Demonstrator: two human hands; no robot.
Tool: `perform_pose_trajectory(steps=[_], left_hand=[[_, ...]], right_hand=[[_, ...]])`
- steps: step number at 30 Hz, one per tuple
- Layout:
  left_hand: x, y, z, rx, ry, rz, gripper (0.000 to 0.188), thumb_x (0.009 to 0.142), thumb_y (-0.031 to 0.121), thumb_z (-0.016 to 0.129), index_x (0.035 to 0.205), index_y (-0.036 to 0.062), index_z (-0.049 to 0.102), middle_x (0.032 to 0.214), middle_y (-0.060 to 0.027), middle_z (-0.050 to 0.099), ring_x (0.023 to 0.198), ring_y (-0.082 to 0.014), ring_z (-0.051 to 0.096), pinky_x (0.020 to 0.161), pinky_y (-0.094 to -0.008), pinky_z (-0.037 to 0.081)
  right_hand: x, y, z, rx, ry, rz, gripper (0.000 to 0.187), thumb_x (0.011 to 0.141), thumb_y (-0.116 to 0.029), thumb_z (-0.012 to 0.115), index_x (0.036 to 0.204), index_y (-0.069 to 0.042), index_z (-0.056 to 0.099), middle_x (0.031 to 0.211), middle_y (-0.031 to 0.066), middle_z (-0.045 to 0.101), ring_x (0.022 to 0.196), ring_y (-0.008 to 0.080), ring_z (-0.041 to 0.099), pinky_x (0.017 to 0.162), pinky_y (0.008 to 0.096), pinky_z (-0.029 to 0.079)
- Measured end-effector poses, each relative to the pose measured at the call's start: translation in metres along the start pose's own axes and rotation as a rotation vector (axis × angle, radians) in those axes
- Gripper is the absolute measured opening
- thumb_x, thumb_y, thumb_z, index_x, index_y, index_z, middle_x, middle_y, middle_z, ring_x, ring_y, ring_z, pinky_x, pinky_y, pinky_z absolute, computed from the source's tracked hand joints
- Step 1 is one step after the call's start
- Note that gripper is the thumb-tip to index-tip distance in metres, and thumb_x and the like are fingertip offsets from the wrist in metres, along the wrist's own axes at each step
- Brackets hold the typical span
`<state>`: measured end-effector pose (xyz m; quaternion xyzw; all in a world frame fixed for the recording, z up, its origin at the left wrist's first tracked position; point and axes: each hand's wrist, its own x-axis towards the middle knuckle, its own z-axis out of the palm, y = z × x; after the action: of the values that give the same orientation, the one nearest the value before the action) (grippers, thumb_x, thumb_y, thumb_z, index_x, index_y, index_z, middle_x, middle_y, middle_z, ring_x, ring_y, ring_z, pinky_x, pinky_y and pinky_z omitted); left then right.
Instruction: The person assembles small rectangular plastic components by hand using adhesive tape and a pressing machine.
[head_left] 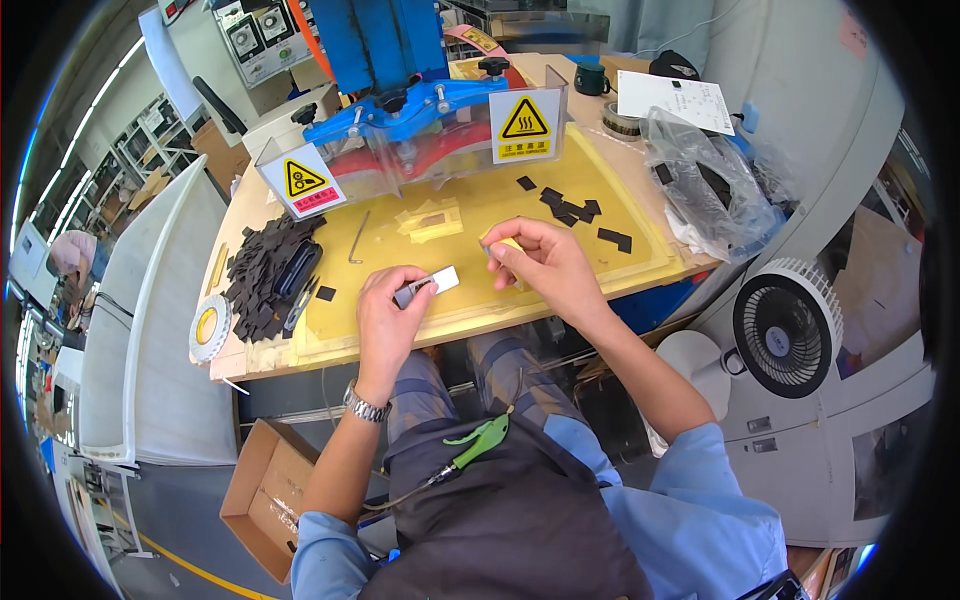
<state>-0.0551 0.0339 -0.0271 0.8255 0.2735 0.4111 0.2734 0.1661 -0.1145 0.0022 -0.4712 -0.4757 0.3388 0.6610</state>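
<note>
My left hand (388, 308) is closed on a small flat silver piece (445, 280), which sticks out past the thumb toward the right. My right hand (550, 268) pinches a small yellowish piece (512, 244), partly hidden by the fingers; its kind is unclear. Both hands are above the near part of a yellow-covered work board (390, 265). Just beyond them lies a yellow taped patch with a rectangular outline (432, 220). An L-shaped hex key (357, 240) rests left of the patch.
A blue heat press (390, 110) with a clear guard stands behind the board. Black pieces form a heap (262, 270) at left; several lie scattered (570, 208) at right. A fan (785, 335) and plastic bag (700, 170) are at right. A green air gun (482, 440) lies on my lap.
</note>
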Motion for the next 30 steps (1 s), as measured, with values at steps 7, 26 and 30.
perform_pose_trajectory(steps=[7,26,30], left_hand=[[0.001,-0.004,-0.002,0.002,-0.032,-0.001,0.018,0.096,0.012,0.089,0.108,0.0020,0.081,0.103,-0.0100,0.079,0.100,-0.0255,0.072,0.092,-0.0381,0.055],[-0.029,0.068,-0.035,-0.087,0.068,0.119,0.018,0.100,0.002,0.082,0.117,-0.0006,0.078,0.113,-0.0134,0.080,0.100,-0.0292,0.075,0.090,-0.0404,0.058],[-0.043,0.090,-0.033,-0.268,-0.032,0.032,0.019,0.101,0.000,0.081,0.120,-0.0014,0.077,0.113,-0.0103,0.078,0.094,-0.0207,0.072,0.083,-0.0331,0.057]], right_hand=[[0.005,-0.006,0.012,-0.021,-0.024,0.015,0.020,0.115,-0.009,0.070,0.131,0.003,0.074,0.109,0.0087,0.080,0.086,0.0118,0.075,0.082,0.0275,0.061],[-0.048,-0.016,0.044,-0.002,-0.112,-0.077,0.082,0.112,0.005,0.062,0.182,-0.008,0.022,0.145,0.0166,0.078,0.122,0.0189,0.075,0.118,0.0379,0.051],[-0.071,-0.023,0.056,-0.283,-0.048,-0.146,0.084,0.111,0.002,0.067,0.182,-0.007,0.022,0.136,0.0164,0.084,0.132,0.0192,0.074,0.122,0.0383,0.047]])
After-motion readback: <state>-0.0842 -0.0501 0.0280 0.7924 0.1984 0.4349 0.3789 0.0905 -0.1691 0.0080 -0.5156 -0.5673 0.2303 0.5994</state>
